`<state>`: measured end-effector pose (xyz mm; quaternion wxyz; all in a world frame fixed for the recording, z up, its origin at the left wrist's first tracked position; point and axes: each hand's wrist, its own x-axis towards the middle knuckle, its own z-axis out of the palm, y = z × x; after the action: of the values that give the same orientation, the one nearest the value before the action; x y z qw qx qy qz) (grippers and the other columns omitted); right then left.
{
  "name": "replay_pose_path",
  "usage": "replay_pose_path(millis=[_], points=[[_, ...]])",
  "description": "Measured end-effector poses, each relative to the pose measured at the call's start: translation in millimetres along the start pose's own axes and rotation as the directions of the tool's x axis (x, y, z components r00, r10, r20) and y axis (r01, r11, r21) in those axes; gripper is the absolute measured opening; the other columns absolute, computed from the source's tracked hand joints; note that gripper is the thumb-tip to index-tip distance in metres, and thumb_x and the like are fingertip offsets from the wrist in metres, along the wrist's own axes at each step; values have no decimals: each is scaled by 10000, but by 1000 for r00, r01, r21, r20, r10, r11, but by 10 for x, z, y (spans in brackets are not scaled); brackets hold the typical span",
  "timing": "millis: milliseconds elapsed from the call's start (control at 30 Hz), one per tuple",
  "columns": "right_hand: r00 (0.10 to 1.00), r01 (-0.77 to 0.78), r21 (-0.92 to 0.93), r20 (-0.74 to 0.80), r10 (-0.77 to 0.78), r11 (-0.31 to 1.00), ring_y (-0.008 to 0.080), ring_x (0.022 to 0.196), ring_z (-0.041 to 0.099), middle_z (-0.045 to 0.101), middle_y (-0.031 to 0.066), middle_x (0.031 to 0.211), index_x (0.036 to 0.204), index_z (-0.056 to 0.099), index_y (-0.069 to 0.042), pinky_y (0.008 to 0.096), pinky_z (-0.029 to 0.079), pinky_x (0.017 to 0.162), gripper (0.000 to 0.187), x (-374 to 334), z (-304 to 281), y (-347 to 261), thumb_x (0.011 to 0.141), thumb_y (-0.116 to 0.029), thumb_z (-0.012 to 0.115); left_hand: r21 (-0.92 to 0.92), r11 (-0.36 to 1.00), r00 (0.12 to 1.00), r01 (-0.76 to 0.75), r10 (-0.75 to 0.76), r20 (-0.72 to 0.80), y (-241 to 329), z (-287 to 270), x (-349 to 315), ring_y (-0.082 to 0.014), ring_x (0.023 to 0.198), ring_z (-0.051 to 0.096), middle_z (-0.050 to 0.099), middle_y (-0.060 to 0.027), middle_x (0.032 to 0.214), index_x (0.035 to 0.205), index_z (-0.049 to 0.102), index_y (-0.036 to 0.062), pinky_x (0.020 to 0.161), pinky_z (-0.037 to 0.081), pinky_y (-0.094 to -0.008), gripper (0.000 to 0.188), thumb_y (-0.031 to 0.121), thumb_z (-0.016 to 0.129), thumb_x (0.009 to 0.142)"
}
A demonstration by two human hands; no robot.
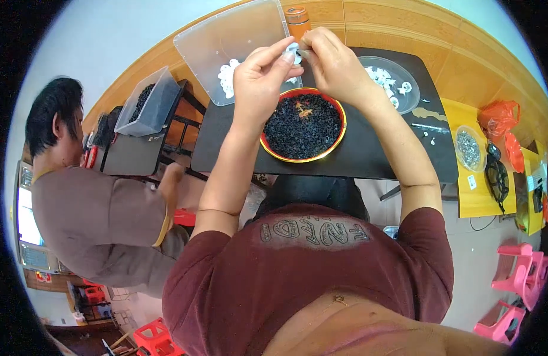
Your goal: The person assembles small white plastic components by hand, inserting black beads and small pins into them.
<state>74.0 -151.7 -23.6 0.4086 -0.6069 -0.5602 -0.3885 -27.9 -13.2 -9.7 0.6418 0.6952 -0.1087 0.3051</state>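
Note:
Above the dark table (380, 155), my left hand (263, 72) pinches a small white plastic part (293, 52) between thumb and fingertips. A dark spot shows on the part. My right hand (332, 62) meets it from the other side, its fingers pressed together; whatever they hold is hidden. Below both hands lies a round red tray with a gold rim (339, 137), filled with small black pieces (300, 127). Behind my left hand a large clear plastic bin (194, 44) contains white parts (227, 77). Beyond my right forearm, a round clear dish (411, 98) holds more white parts.
An orange-lidded jar (297, 22) stands at the back against the wood panelling. At left, a co-worker (102, 207) sits by a clear tub (146, 104) of black pieces. On the right, a yellow table (481, 202) bears a clear tub (468, 148) and red bags (499, 117). Pink stools (517, 276) stand beyond.

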Motion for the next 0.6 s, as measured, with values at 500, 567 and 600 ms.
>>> replay_pose_path(millis=[500, 567, 600], points=[[996, -58, 65, 67, 54, 996, 381, 905, 594, 556, 178, 967, 1016, 501, 1, 435, 519, 754, 170, -70, 120, 47, 855, 16, 554, 33, 999, 999, -38, 38, 1, -122, -48, -25, -165, 851, 688, 643, -91, 1019, 1213, 638, -44, 776, 594, -256, 269, 28, 588, 959], [996, -63, 64, 65, 59, 996, 380, 908, 593, 555, 179, 968, 1015, 501, 3, 436, 518, 757, 168, -85, 145, 60, 855, 16, 551, 95, 993, 997, -71, 71, 4, -164, -56, -30, -165, 852, 687, 638, -89, 1021, 1207, 642, -43, 780, 594, -258, 264, 26, 588, 958], [996, -67, 62, 63, 63, 996, 379, 905, 592, 558, 180, 968, 1017, 507, 3, 434, 516, 761, 159, -89, 155, 65, 865, 6, 553, 156, 982, 994, -105, 105, 10, -173, -58, -32, -166, 854, 687, 634, -86, 1022, 1202, 646, -42, 784, 595, -261, 259, 25, 588, 958]])
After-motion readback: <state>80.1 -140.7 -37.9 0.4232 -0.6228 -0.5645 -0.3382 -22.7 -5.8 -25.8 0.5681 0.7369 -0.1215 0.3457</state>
